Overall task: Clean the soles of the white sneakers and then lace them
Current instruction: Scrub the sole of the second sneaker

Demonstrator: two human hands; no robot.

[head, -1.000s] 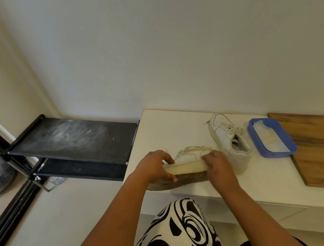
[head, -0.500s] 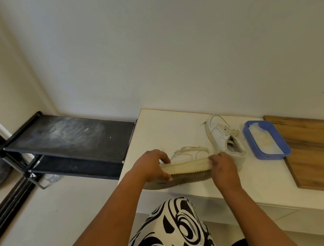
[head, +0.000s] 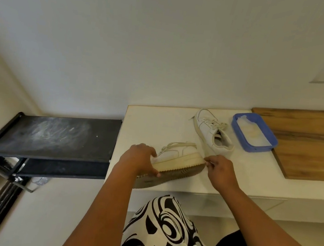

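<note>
A white sneaker [head: 179, 155] lies tipped on its side at the front edge of the white table [head: 151, 121], its dark ribbed sole facing me. My left hand [head: 138, 158] grips its heel end, thumb on the sole. My right hand [head: 219, 170] is at the toe end with fingers curled, pinching what looks like a small pale wipe against the sole's edge. The second white sneaker [head: 209, 126] stands upright further back, laces loose.
A blue tub [head: 235, 127] with white contents sits right of the second sneaker, partly on a wooden board [head: 313, 149]. A dusty black shelf [head: 53, 134] adjoins the table's left side. My patterned clothing [head: 163, 235] is below the table edge.
My right hand has slid along the sole from the middle to the toe end. The left hand keeps its grip on the heel.
</note>
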